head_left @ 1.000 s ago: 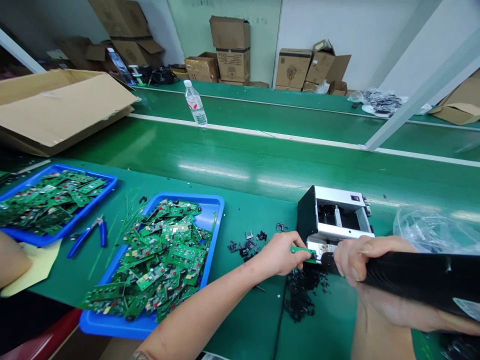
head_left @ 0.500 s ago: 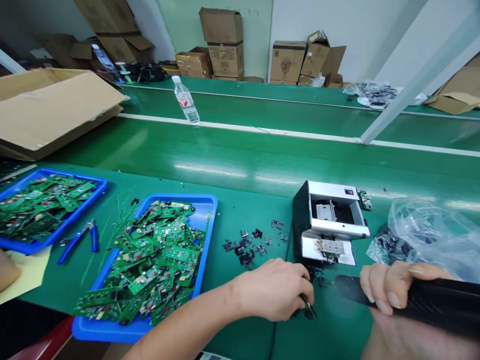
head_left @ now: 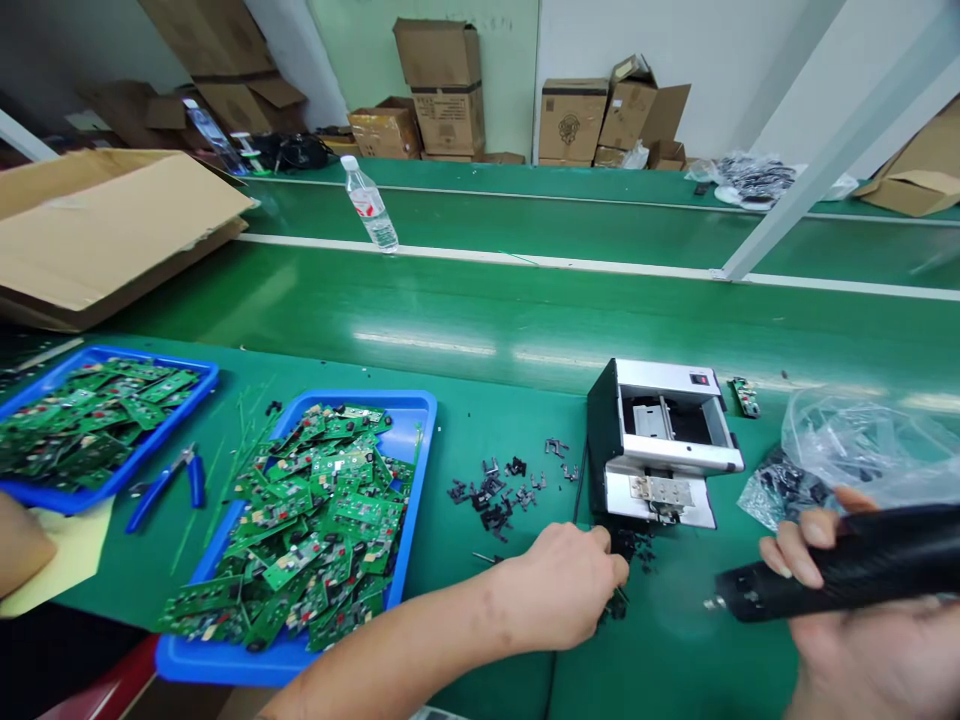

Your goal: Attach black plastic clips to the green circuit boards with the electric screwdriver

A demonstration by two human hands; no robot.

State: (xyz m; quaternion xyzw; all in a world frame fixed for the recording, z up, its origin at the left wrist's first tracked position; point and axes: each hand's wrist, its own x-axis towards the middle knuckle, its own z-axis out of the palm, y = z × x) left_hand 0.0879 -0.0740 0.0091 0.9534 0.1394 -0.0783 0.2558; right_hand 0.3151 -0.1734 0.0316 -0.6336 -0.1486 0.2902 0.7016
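My left hand (head_left: 566, 585) is closed, palm down, just left of and below the machine. Its fingers pinch a small circuit board (head_left: 619, 604), mostly hidden beneath them. My right hand (head_left: 817, 570) wraps round a black electric screwdriver (head_left: 847, 560), held above the table with its metal tip pointing left. Close to my left fingers lies a pile of small black plastic parts (head_left: 637, 546). More black clips (head_left: 491, 497) are scattered left of the silver-and-black machine (head_left: 660, 445). A thin metal rod (head_left: 486, 557) shows beside my left wrist.
Two blue trays (head_left: 426, 450) (head_left: 206, 385) hold heaped green circuit boards, with blue-handled cutters (head_left: 166, 488) between them. A plastic bag of black parts (head_left: 795, 475) lies right. Behind stand a water bottle (head_left: 371, 205) and an open carton (head_left: 112, 230). Another person's arm (head_left: 22, 545) shows left.
My right hand has turned and shifted right with the electric screwdriver, whose tip now shows clearly. My left hand has moved slightly, the board in it now lying more hidden.
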